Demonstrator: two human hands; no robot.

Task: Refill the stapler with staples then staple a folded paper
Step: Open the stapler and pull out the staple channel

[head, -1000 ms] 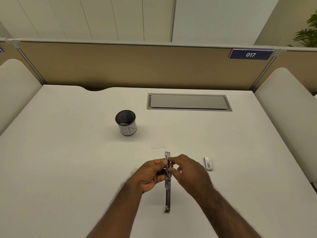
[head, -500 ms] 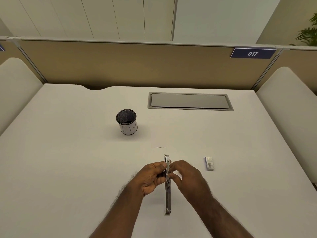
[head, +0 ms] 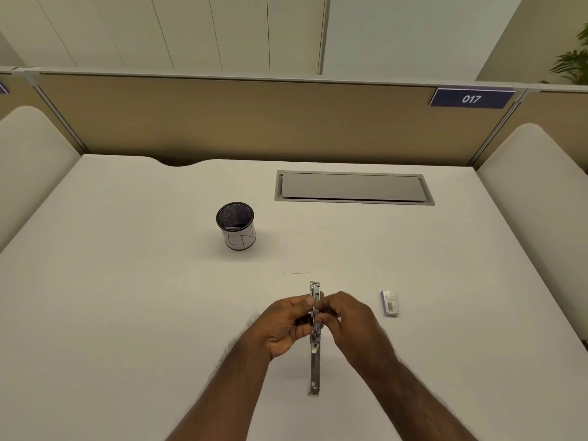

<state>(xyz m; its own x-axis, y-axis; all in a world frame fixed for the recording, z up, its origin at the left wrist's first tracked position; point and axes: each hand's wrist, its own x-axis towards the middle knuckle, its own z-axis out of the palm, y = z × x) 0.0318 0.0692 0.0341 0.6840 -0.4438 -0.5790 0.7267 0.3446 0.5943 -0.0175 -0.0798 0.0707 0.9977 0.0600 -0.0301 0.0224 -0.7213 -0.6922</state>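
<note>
A metal stapler [head: 314,361] is swung open into a long thin strip that runs toward me over the white desk. My left hand [head: 288,326] grips its far half from the left, thumb on the metal. My right hand [head: 350,323] pinches the same part from the right, fingertips at the channel; whether it holds staples I cannot tell. A small staple box [head: 390,303] lies on the desk to the right of my hands. A sheet of white paper [head: 297,274] lies flat just beyond the stapler, only its thin edge line showing.
A black mesh pen cup [head: 236,226] with a white label stands at the middle left. A grey cable hatch [head: 353,187] is set into the desk at the back. Tan partitions [head: 222,119] close off the desk's far side.
Both hands and the stapler stay almost in place; the fingers shift slightly along the stapler's far half.
</note>
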